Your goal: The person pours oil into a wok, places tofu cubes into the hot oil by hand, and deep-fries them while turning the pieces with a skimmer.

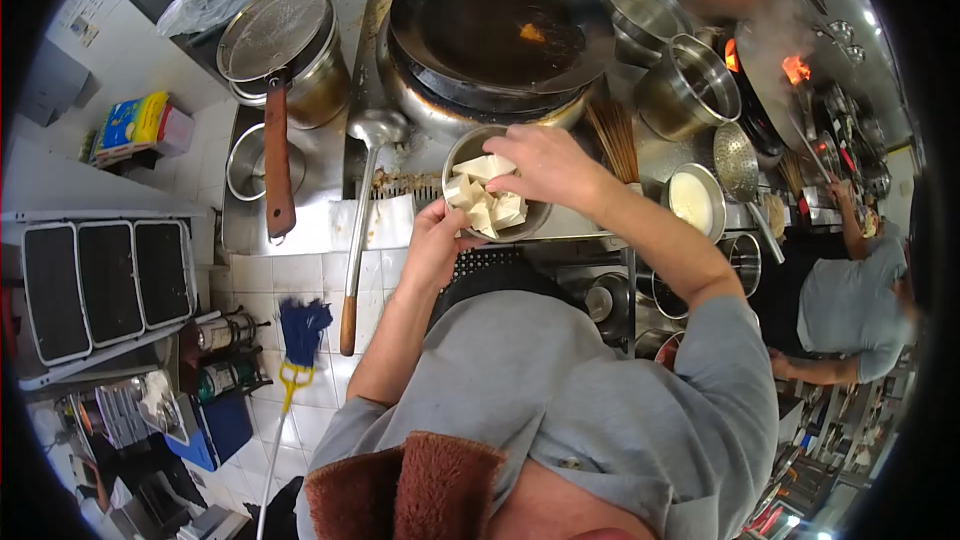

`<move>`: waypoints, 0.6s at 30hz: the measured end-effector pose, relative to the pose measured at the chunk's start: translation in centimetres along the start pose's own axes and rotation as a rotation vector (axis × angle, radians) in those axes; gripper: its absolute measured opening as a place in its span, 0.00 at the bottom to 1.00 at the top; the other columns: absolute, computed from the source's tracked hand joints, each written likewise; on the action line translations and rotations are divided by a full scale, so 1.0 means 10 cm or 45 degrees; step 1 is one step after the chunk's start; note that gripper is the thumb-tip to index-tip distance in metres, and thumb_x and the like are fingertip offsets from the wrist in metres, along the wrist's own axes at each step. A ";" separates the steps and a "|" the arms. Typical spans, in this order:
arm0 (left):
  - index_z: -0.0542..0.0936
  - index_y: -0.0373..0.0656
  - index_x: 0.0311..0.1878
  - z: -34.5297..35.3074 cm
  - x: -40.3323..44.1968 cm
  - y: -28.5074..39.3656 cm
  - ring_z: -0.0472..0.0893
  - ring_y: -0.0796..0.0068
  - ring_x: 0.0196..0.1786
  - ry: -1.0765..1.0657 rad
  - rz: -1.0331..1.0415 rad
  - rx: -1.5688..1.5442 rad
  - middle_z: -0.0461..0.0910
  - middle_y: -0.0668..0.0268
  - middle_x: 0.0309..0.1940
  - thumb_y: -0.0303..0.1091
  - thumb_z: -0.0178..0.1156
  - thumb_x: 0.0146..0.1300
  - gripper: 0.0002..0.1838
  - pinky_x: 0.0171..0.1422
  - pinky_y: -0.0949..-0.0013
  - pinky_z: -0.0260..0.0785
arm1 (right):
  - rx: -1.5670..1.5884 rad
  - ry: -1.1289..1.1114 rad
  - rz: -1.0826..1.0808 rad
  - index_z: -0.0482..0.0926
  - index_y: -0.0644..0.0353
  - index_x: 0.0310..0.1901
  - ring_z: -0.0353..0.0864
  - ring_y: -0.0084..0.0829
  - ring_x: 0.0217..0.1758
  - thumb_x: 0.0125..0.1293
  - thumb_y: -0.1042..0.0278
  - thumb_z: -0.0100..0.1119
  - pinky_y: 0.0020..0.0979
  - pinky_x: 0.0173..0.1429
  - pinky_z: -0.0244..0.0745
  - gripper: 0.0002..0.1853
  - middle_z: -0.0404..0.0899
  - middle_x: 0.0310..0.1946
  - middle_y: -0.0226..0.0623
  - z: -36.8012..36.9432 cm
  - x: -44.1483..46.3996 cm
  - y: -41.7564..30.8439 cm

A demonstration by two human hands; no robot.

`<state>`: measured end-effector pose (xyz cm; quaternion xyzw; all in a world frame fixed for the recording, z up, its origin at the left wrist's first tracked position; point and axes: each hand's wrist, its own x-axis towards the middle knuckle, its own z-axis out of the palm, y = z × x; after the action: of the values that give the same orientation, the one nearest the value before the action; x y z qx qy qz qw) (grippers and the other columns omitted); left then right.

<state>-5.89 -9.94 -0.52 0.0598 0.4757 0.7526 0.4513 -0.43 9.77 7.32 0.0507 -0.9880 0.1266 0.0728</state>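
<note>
A round metal bowl (537,223) of white tofu blocks (482,210) is in front of my body at the stove's edge. My left hand (432,243) grips the bowl's lower left rim, its thumb close to the tofu. From the right, my right hand (548,166) reaches over the bowl, thumb and fingers closed around a tofu block (484,168) at the top of the pile. The undersides of the left fingers are hidden by the bowl.
Behind the bowl sits a large dark wok (480,25). A long-handled ladle (378,130) and a wood-handled strainer (276,35) lie to the left. At right are a bamboo brush (612,137), metal pots (690,90) and a perforated skimmer (737,162). A co-worker (850,305) stands farther right near flames.
</note>
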 end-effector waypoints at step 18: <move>0.76 0.35 0.48 -0.03 -0.07 0.03 0.82 0.71 0.42 0.124 0.057 -0.069 0.81 0.61 0.43 0.24 0.49 0.62 0.13 0.44 0.64 0.80 | -0.180 -0.471 0.600 0.83 0.55 0.41 0.80 0.47 0.46 0.54 0.74 0.54 0.40 0.51 0.74 0.14 0.81 0.39 0.47 -0.10 0.65 1.95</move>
<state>-5.81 -10.72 -0.27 0.0217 0.4751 0.7771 0.4122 -8.98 28.25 4.60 -0.1628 -0.9753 0.0597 -0.1365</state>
